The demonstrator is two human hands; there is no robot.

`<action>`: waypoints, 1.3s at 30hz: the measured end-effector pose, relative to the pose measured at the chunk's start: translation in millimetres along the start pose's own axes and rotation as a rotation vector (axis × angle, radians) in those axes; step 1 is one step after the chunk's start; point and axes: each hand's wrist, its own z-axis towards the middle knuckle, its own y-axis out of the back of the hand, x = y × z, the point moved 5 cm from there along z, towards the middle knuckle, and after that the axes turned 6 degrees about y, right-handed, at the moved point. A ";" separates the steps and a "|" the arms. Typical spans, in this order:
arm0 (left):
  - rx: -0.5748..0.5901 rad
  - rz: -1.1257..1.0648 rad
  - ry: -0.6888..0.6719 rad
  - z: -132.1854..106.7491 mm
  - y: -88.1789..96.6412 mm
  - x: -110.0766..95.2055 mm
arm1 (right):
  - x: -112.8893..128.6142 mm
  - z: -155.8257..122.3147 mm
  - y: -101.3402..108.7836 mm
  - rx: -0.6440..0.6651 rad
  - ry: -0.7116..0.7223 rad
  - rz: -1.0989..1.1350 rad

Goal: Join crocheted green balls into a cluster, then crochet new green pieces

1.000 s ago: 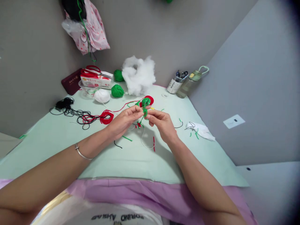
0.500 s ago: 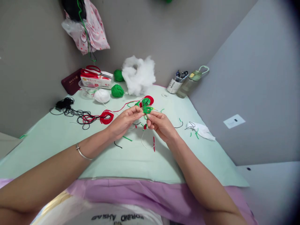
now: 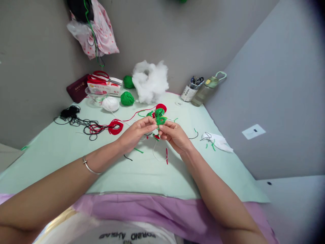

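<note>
A small looped bundle of green yarn [image 3: 161, 120] is pinched between both hands over the middle of the table. My left hand [image 3: 135, 134] grips its left side with thumb and forefinger. From the right, my right hand [image 3: 175, 135] pinches its lower edge, fingers curled. Just behind lie a rounded green crocheted piece [image 3: 159, 112] and a flat red yarn piece [image 3: 162, 106]. Below the fingers a small red and green piece [image 3: 156, 137] shows, partly hidden. A thin metal shaft [image 3: 170, 119], perhaps a hook, sticks out beyond my right fingers.
Red-handled scissors [image 3: 101, 77] lie on a box at the back left. Near them are a white yarn ball [image 3: 110, 104], a green yarn ball [image 3: 127, 98] and white stuffing [image 3: 150, 81]. Tangled black yarn [image 3: 83, 123] is left; a bottle [image 3: 205, 90] stands back right.
The green yarn bundle has shifted slightly down and turned a little between my fingers. Both hands keep their pinch and have barely moved.
</note>
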 end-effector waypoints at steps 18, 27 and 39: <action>-0.078 -0.141 -0.011 4.4 7.7 -2.6 | 12.8 4.6 14.6 -0.094 0.162 -0.083; -0.170 -0.227 -0.064 4.2 19.2 -16.9 | 6.4 13.6 36.7 -0.177 0.147 -0.016; -0.035 -0.038 0.098 1.6 1.4 10.6 | 29.0 -4.8 6.2 -0.042 0.196 0.126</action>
